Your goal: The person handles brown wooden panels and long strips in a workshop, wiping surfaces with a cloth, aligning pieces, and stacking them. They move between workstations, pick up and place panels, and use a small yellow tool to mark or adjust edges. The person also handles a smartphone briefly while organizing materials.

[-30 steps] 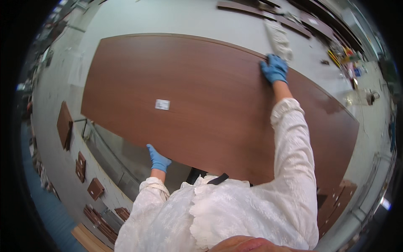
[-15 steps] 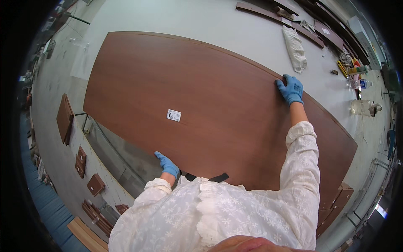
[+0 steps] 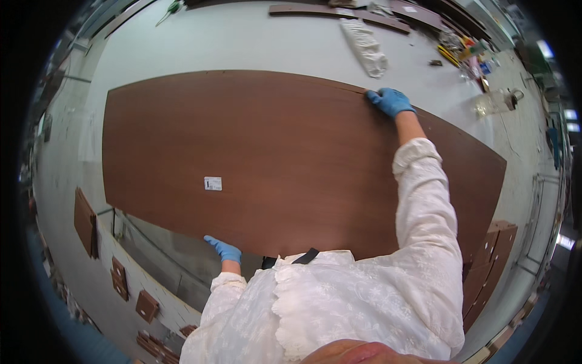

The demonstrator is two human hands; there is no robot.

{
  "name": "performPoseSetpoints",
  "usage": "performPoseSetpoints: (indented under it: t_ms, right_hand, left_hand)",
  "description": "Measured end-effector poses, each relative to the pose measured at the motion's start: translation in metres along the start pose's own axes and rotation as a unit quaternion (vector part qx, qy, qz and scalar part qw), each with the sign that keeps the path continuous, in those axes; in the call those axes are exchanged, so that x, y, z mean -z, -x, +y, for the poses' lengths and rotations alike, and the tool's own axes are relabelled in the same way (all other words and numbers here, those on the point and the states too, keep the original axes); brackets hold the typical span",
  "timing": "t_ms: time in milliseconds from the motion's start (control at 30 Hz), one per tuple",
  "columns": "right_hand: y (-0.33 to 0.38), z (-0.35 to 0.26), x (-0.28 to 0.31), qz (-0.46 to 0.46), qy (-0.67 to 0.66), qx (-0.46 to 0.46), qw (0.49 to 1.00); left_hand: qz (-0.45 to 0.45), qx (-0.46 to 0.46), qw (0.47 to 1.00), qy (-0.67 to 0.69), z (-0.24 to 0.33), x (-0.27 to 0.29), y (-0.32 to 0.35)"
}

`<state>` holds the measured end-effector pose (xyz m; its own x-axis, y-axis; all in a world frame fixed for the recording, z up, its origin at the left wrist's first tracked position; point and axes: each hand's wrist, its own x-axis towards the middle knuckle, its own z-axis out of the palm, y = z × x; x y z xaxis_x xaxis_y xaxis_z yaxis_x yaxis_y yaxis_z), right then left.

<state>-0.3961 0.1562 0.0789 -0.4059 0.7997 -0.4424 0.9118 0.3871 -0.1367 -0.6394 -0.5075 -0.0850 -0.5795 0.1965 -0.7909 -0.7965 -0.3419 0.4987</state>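
Note:
A large brown wood-look panel [image 3: 291, 158] lies flat across the white worktable, with a small white label [image 3: 213, 183] on its face. My right hand [image 3: 391, 102], in a blue glove, reaches over to the far edge, its fingers curled onto it. At the near edge, left of my body, my gloved left hand [image 3: 224, 250] grips the panel from below. Its thumb shows along the edge, while the other fingers are mostly hidden under the board. The near edge sits against my white patterned clothing.
Beyond the panel on the white table [image 3: 230, 42] lie a white cloth sleeve [image 3: 365, 48], a long brown strip [image 3: 339, 14], yellow-handled tools [image 3: 448, 56] and a clear jug [image 3: 494, 103]. Stacked brown boards [image 3: 491, 267] stand at right; small brown pieces [image 3: 147, 305] lie at lower left.
The view has turned, so the panel's far edge looks more level and the table items sit further left and higher. Both hands stay on the same panel edges.

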Motion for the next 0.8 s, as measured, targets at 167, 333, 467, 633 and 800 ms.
performPoseSetpoints:
  t_ms: [167, 333, 467, 633, 800]
  right_hand:
    - [0.013, -0.003, 0.003, 0.002, -0.017, -0.001, 1.000]
    - [0.051, 0.001, 0.002, 0.052, 0.011, -0.016, 0.998]
    - [0.078, 0.007, -0.007, 0.085, -0.006, -0.031, 0.996]
    - [0.130, 0.015, -0.012, 0.084, -0.036, -0.094, 0.991]
    - [0.198, 0.042, -0.014, 0.098, -0.080, -0.139, 0.982]
  left_hand:
    - [-0.028, 0.139, 0.988, -0.061, 0.016, 0.007, 0.006]
    - [-0.078, 0.219, 0.966, -0.110, 0.040, 0.013, -0.031]
    - [-0.105, 0.172, 0.949, -0.243, 0.055, -0.006, -0.058]
    - [-0.153, 0.169, 0.925, -0.304, 0.063, -0.028, -0.066]
    - [-0.195, 0.170, 0.903, -0.343, 0.070, -0.032, -0.056]
